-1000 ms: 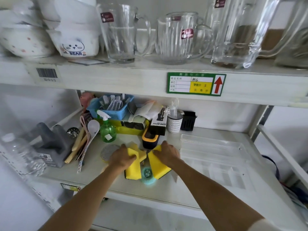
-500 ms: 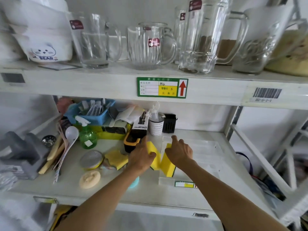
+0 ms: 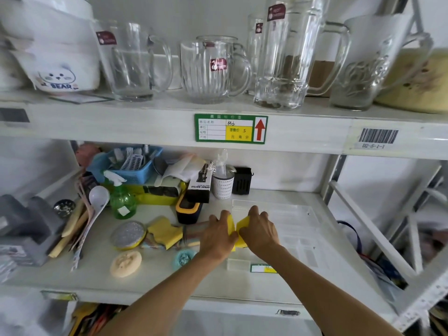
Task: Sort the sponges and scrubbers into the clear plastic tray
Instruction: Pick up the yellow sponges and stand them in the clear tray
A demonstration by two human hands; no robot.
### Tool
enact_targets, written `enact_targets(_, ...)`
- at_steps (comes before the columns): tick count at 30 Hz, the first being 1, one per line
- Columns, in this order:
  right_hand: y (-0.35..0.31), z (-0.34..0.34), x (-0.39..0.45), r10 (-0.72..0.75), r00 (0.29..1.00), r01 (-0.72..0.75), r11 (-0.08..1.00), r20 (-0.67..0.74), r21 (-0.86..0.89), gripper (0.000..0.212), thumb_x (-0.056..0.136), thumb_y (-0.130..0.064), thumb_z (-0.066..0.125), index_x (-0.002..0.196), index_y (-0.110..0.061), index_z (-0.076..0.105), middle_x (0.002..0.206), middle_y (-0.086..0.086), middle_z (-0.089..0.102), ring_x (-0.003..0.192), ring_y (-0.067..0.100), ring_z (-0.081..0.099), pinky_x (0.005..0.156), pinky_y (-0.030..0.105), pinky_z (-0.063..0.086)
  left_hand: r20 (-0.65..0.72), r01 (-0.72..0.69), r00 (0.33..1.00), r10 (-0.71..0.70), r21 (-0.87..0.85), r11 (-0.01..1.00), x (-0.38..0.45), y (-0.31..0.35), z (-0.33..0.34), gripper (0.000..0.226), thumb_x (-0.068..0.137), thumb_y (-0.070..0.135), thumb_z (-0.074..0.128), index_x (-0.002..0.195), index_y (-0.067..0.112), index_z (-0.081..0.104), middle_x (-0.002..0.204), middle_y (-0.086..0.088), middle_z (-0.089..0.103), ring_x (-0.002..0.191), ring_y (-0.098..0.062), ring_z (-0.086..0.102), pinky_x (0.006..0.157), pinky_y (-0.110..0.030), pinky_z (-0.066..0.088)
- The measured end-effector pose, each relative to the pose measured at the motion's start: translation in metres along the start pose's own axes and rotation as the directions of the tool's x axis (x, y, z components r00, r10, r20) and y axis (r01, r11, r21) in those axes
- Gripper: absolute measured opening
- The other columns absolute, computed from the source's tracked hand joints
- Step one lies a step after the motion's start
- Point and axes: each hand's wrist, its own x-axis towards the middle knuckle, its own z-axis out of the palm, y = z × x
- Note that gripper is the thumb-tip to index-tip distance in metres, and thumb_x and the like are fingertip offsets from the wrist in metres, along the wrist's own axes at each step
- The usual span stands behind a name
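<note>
My left hand (image 3: 219, 235) and my right hand (image 3: 259, 230) each grip a yellow sponge (image 3: 243, 225), side by side at the left edge of the clear tray (image 3: 298, 221) on the shelf (image 3: 155, 275). More scrubbers (image 3: 128, 235) lie further left.

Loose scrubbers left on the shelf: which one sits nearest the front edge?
The round beige scrubber. It lies closest to the shelf's front lip, ahead of the silver round scrubber, the loose yellow sponge and the teal scrubber.
</note>
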Motion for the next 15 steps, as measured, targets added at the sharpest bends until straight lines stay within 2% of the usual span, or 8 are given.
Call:
enact_targets(6, 0.000, -0.001, -0.004, -0.035, 0.999, 0.036, 0.997, 0.018, -0.062, 0.032, 0.082, -0.019, 0.057, 0.101, -0.012, 0.033, 0.108, 0.018, 0.059, 0.097, 0.039, 0.060, 0.066, 0.034, 0.037, -0.017, -0.076, 0.997, 0.075, -0.068, 0.995, -0.005, -0.004, 0.004, 0.051, 0.085, 0.043, 0.058, 0.127, 0.022, 0.039, 0.112, -0.011, 0.048, 0.093, -0.034, 0.061, 0.061, -0.032, 0.038)
enact_targets(11, -0.002, -0.003, -0.001, -0.014, 0.999, 0.018, 0.991, 0.029, -0.130, 0.040, 0.082, -0.019, 0.058, 0.115, -0.009, 0.037, 0.111, 0.017, 0.058, 0.101, 0.038, 0.060, 0.067, 0.034, 0.040, -0.064, -0.134, 0.990, 0.128, -0.083, 0.988, -0.011, -0.009, 0.007, 0.049, 0.082, 0.036, 0.060, 0.125, 0.022, 0.042, 0.110, -0.008, 0.049, 0.089, -0.031, 0.061, 0.060, -0.031, 0.039)
enact_targets(15, -0.002, -0.002, 0.000, -0.008, 0.999, 0.015, 0.983, 0.037, -0.184, 0.041, 0.083, -0.015, 0.055, 0.119, -0.009, 0.038, 0.112, 0.016, 0.060, 0.103, 0.036, 0.061, 0.069, 0.034, 0.041, -0.067, -0.193, 0.979, 0.192, -0.013, 0.981, -0.012, -0.010, 0.008, 0.047, 0.081, 0.033, 0.060, 0.123, 0.023, 0.040, 0.108, -0.008, 0.048, 0.082, -0.029, 0.063, 0.059, -0.037, 0.049)
